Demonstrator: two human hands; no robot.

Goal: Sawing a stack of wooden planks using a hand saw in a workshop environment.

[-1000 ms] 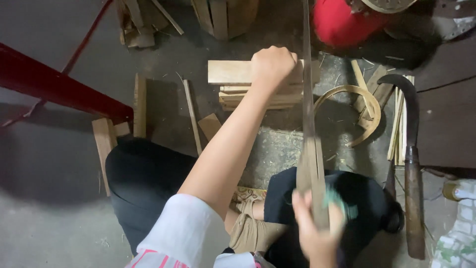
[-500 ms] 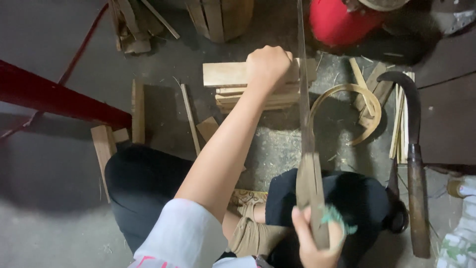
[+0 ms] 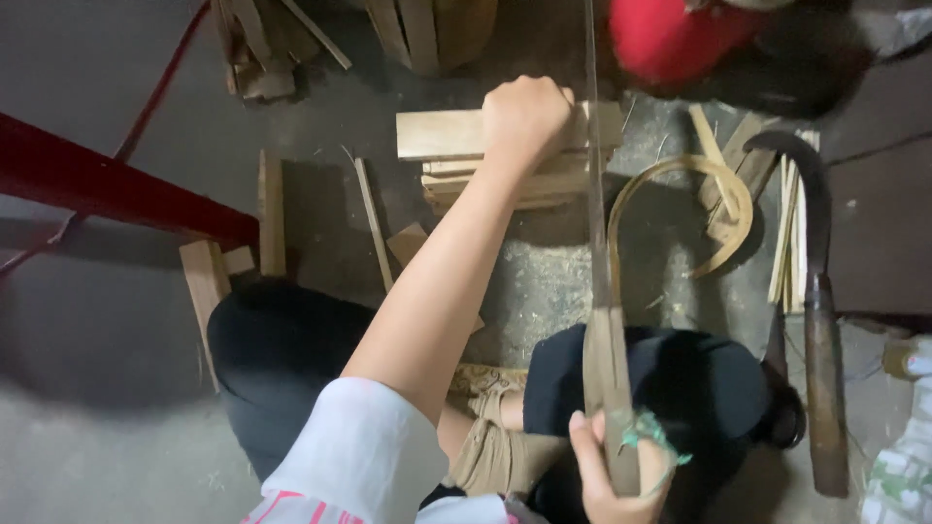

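Saw blade (image 3: 592, 194) at wood block (image 3: 456, 133) edge, hands gripping both.

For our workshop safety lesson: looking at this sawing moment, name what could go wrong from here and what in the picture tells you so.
1. The left hand grips the wood block right beside the saw; a slip could cut the fingers.
2. The block rests on a loose stack of offcuts, so it may shift mid-stroke.
3. A curved knife lies on the floor by the person's knee, within reach of a careless move.
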